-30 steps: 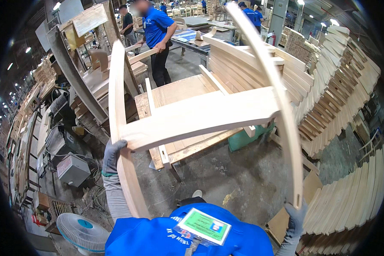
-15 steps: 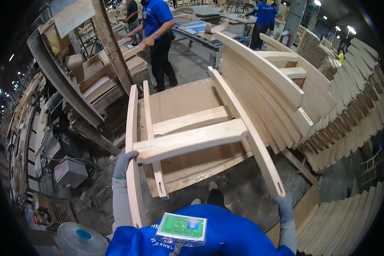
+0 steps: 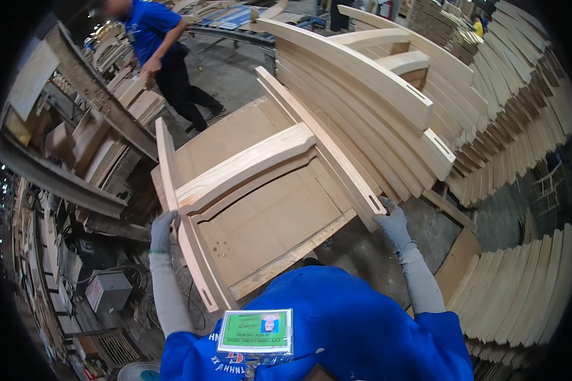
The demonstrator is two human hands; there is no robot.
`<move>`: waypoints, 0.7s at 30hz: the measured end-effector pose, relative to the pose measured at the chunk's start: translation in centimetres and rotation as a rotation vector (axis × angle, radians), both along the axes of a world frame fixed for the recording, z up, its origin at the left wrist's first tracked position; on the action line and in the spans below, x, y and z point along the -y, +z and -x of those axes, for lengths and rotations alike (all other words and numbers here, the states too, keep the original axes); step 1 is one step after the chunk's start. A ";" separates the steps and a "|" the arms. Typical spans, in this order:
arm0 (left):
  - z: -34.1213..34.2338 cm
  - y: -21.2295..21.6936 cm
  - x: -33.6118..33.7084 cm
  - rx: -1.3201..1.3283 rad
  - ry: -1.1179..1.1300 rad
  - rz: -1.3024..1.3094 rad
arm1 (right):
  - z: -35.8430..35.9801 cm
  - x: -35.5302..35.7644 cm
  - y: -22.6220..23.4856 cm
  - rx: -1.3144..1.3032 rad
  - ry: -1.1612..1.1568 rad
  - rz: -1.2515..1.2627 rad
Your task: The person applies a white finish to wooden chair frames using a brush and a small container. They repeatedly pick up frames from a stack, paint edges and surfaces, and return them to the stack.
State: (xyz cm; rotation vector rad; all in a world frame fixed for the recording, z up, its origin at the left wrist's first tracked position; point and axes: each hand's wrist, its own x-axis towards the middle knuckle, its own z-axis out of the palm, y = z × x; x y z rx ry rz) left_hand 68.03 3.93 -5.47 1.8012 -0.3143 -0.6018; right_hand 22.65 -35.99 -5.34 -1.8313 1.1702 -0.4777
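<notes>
While the left hand (image 3: 164, 230), in a grey glove, closes around the left rail (image 3: 166, 155) of a pale wooden frame (image 3: 248, 160), near its crossbar, the right hand (image 3: 394, 230) pinches the near end of the right rail (image 3: 327, 143). This frame is over the table (image 3: 286, 219), closely above a second frame (image 3: 212, 272); whether they touch, I cannot tell. To the right stands a stack of similar frames (image 3: 356, 95).

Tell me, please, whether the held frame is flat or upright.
Roughly flat: its rails and crosspiece spread out over the table.
</notes>
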 end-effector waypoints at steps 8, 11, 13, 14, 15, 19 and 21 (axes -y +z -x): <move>12.4 -2.0 -3.2 -0.039 0.070 0.009 | 1.3 -1.9 -3.5 -0.072 -0.081 -0.019; 13.0 -1.5 -3.0 0.004 0.062 -0.013 | 2.0 -2.1 -7.0 -0.003 -0.175 0.059; 13.8 -1.1 -2.0 -0.091 0.027 -0.042 | 3.4 -2.7 -6.4 0.297 -0.227 -0.022; 13.6 -0.5 -0.3 -0.036 -0.044 -0.069 | 5.0 -1.8 -6.9 0.087 -0.209 -0.008; 13.4 -1.2 1.3 0.019 -0.097 -0.061 | 4.7 -2.3 -3.3 -0.143 -0.105 0.038; 13.6 0.6 6.6 0.371 -0.197 -0.193 | 3.4 -7.2 -3.8 -0.237 -0.008 -0.028; 13.9 2.0 9.6 0.546 -0.229 -0.291 | 7.6 -10.7 -1.9 -0.168 -0.028 0.079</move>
